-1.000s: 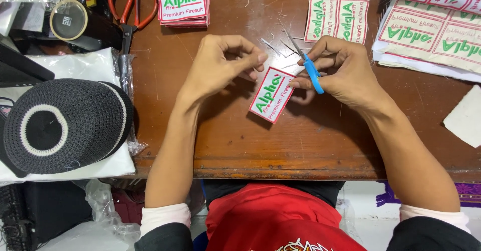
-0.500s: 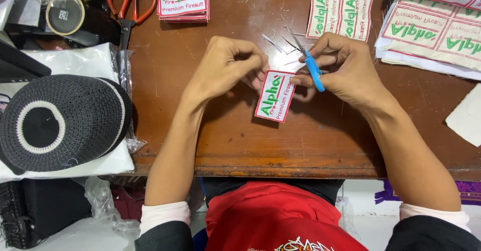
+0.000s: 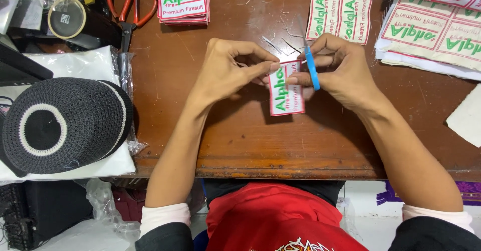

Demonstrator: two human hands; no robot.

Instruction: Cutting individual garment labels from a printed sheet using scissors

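My left hand [image 3: 228, 73] pinches the top edge of a small white cloth label [image 3: 285, 93] with a red border and green lettering, held above the brown wooden table [image 3: 240, 141]. My right hand [image 3: 340, 70] grips a blue-handled thread snipper [image 3: 311, 68] against the same top edge and also touches the label. The label hangs upright between both hands.
A stack of cut labels [image 3: 183, 1] and orange-handled scissors [image 3: 129, 5] lie at the back left. An uncut label pair [image 3: 339, 16] and label sheets [image 3: 433, 28] sit back right. A black-and-white knitted cap [image 3: 62, 123] rests on white cloth at left. Thread scraps litter the tabletop.
The label has turned from tilted to upright and shifted slightly toward the middle. Both hands have closed in on its top edge.
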